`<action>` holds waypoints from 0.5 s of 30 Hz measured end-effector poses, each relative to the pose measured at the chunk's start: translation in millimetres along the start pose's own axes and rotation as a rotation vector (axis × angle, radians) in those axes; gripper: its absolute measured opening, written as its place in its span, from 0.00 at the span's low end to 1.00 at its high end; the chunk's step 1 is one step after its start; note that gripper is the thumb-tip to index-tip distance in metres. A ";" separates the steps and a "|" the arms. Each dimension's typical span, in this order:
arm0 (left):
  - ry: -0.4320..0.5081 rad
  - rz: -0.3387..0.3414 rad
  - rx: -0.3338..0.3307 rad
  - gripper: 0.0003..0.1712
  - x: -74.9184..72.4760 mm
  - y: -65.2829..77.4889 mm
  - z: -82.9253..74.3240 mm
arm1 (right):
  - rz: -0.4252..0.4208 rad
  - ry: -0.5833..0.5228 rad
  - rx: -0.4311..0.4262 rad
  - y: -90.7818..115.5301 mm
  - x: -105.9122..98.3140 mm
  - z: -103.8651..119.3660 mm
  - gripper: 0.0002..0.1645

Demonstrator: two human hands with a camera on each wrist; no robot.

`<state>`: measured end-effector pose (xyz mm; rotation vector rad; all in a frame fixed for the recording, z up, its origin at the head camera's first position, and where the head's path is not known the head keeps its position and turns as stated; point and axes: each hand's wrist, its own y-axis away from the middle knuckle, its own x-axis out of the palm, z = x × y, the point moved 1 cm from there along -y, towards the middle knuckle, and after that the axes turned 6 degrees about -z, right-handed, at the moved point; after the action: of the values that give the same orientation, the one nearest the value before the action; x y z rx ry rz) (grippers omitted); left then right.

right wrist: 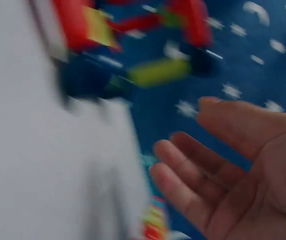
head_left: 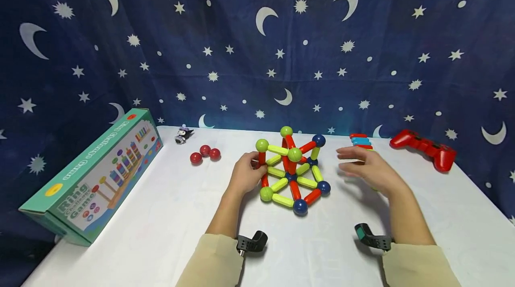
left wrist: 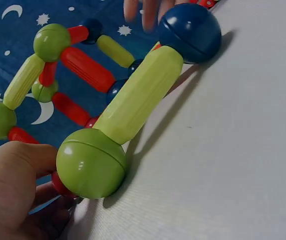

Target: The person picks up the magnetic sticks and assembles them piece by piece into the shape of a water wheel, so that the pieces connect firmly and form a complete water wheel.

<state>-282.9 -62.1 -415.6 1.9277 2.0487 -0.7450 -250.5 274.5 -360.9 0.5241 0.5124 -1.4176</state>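
A ball-and-rod construction (head_left: 290, 177) stands on the table, with lime and dark blue balls joined by red and lime rods. At its left side my left hand (head_left: 247, 173) pinches an upright red rod (head_left: 262, 158); in the left wrist view a lime ball (left wrist: 91, 163) sits just in front of those fingers and partly hides the grip. To the right of the construction, apart from it, my right hand (head_left: 370, 168) hovers with fingers extended and holds nothing. The right wrist view shows that palm (right wrist: 278, 185) facing the blurred construction.
Three red balls (head_left: 204, 149) and a small figurine (head_left: 183, 135) lie at the back left. A green game box (head_left: 96, 175) fills the left edge. Several red and blue rods (head_left: 361, 141) lie behind my right hand, and a red game controller (head_left: 424, 148) is at the back right.
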 end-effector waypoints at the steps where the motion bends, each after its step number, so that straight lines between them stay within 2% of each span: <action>1: 0.010 0.009 0.003 0.22 1.4 0.5 0.6 | -0.019 0.050 -0.004 5.3 -11.6 -1.4 0.38; 4: 0.033 0.028 0.006 0.20 4.9 0.5 2.5 | -0.050 0.206 0.028 20.7 -43.0 -8.9 0.33; 7: 0.049 0.030 -0.002 0.19 6.1 -0.1 3.0 | -0.020 0.332 0.103 29.4 -61.3 -17.6 0.31; 11: 0.041 0.029 -0.006 0.18 3.4 -1.8 2.7 | 0.041 0.444 0.175 28.2 -63.2 -24.4 0.30; 15: 0.030 0.033 0.000 0.19 1.7 -2.8 4.1 | 0.070 0.510 0.174 24.0 -55.8 -27.3 0.27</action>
<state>-286.6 -62.7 -419.3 1.9785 2.0290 -0.7129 -231.9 336.9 -346.9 1.0474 0.7706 -1.2645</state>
